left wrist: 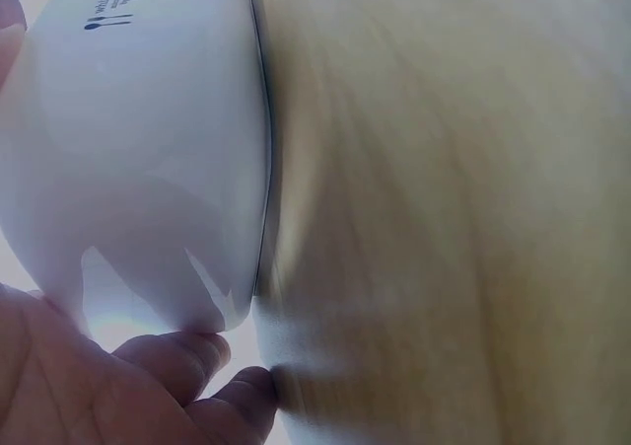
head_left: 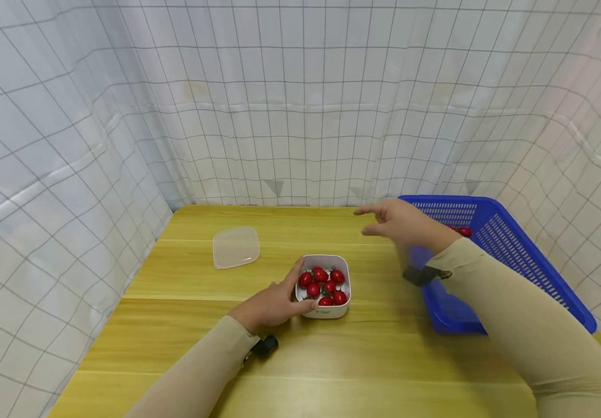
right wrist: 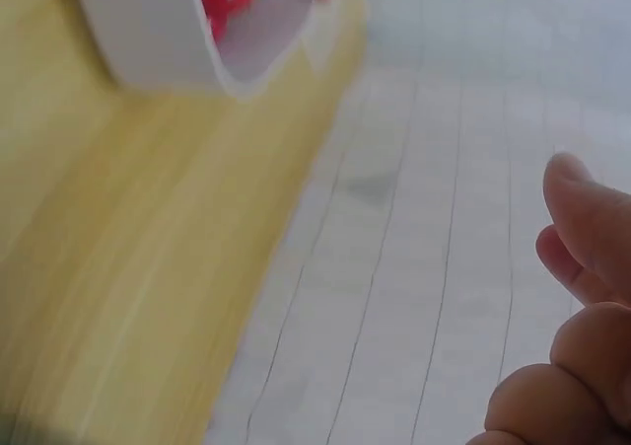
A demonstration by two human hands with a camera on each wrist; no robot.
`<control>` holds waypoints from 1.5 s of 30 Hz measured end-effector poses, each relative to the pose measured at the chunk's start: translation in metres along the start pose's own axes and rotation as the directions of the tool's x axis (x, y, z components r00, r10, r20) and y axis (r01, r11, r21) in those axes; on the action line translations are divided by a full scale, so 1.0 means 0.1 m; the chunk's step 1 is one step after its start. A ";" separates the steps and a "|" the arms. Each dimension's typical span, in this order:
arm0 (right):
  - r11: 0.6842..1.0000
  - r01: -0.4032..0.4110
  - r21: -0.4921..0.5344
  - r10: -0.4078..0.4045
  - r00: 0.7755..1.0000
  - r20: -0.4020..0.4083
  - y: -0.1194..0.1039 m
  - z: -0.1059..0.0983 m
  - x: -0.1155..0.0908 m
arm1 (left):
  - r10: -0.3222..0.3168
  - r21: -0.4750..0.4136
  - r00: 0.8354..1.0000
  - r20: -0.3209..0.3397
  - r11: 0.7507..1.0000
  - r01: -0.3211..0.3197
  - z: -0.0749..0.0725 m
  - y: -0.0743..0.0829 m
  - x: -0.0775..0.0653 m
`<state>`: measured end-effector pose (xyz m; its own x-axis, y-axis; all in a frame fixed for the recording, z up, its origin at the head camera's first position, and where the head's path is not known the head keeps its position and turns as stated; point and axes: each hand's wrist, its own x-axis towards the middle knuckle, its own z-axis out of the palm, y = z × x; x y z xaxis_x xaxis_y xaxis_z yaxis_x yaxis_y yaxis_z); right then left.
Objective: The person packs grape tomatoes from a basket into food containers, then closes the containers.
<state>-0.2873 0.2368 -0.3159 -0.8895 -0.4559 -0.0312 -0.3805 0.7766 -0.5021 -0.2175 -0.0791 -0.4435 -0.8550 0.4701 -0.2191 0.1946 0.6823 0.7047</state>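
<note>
A small white plastic food container (head_left: 334,313) with a rounded square rim stands on the table, holding several red cherry tomatoes (head_left: 313,289). My left hand (head_left: 273,303) grips its left side, with the thumb across the front and the index finger along the side. In the left wrist view, fingertips (left wrist: 202,349) rest against the container's smooth wall (left wrist: 138,149), which bears dark print. My right hand (head_left: 402,222) is in the air between container and basket, index finger and thumb apart. Nothing shows between them in the right wrist view.
On the right, a blue perforated plastic basket (head_left: 540,264) has a few more cherry tomatoes (head_left: 464,231) in it, partly hidden by the right arm. A translucent square lid (head_left: 236,247) lies at the back left of the wooden table (head_left: 175,325). Grid-patterned white curtains (head_left: 300,104) surround it.
</note>
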 end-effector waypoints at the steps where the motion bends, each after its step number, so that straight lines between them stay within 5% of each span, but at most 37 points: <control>1: 1.000 -0.007 0.004 0.007 0.999 -0.038 0.09 -0.07 -0.01 | 0.002 0.000 1.000 0.000 1.000 -0.002 0.00 0.00 0.00; 8: 0.987 -0.161 0.002 0.159 0.976 -0.151 0.77 -0.36 -0.14 | 0.004 0.004 1.000 -0.005 1.000 -0.004 0.00 0.00 0.02; 19: 0.976 -0.168 -0.135 0.163 0.985 -0.050 1.42 -0.19 -0.19 | -0.006 -0.007 1.000 0.000 1.000 0.006 0.01 0.02 0.00; 27: 0.979 -0.129 -0.158 0.137 0.990 0.044 1.56 -0.05 -0.13 | -0.024 -0.014 1.000 -0.006 1.000 0.024 0.02 0.03 -0.01; 45: 0.975 -0.119 -0.185 0.136 0.988 0.077 1.63 0.02 -0.10 | -0.014 -0.020 1.000 -0.004 1.000 0.014 0.02 0.03 0.00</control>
<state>-0.3399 0.3674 -0.3988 -0.9106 -0.3786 -0.1657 -0.3117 0.8924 -0.3263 -0.2158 -0.0762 -0.4426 -0.8594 0.4586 -0.2260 0.1732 0.6772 0.7152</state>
